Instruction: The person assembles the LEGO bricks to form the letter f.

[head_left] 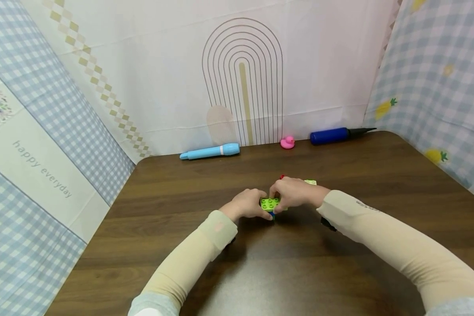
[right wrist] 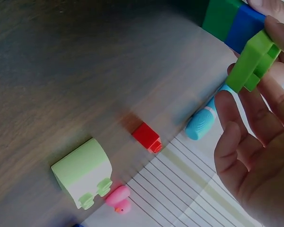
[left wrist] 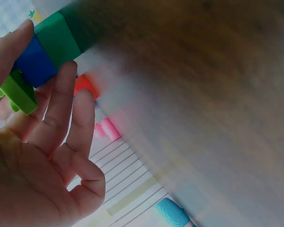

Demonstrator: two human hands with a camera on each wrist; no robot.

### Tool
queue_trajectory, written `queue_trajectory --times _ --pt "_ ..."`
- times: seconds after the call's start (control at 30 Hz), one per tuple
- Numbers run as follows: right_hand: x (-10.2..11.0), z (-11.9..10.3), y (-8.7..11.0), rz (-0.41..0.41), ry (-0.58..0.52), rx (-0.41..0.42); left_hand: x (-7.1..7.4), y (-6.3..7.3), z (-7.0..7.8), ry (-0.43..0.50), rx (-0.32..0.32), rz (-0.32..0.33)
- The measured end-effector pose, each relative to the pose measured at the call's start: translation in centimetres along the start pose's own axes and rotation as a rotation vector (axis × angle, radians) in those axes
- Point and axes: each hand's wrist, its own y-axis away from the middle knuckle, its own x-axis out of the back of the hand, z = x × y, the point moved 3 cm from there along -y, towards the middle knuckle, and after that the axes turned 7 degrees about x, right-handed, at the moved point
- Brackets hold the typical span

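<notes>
Okay, so your left hand point(head_left: 248, 203) and right hand point(head_left: 295, 192) both pinch the brick stack point(head_left: 270, 204) right between them, neither clearly nearer. Looks upright to me: lime brick point(right wrist: 247, 62) on top, blue block point(right wrist: 244, 28) next, green block point(right wrist: 221, 19) lowest.

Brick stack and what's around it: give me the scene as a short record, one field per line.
Stack: lime brick on top, blue brick in the middle, green brick at the bottom
Left hand: grips the stack
Right hand: thumb and fingers on the lime brick
Loose bricks: red brick, pale green curved brick
Surface: dark wood-grain table
Far edge, left to right: light-blue microphone-shaped toy, pink duck, blue pump with black nozzle
</notes>
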Motion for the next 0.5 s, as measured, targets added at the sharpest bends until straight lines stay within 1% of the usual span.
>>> queue_trajectory --times 0.17,0.3,0.5 --pt "0.08 -0.34 -0.25 -0.004 0.022 -0.011 0.12 0.11 0.12 -0.021 0.002 0.009" --pt "0.27 -0.67 -0.43 -0.022 0.042 -0.009 0.21 0.22 0.13 -0.021 0.002 0.006" --pt "0.25 -0.66 -0.59 -0.045 0.045 -0.029 0.43 0.32 -0.15 0.039 -0.010 -0.001"
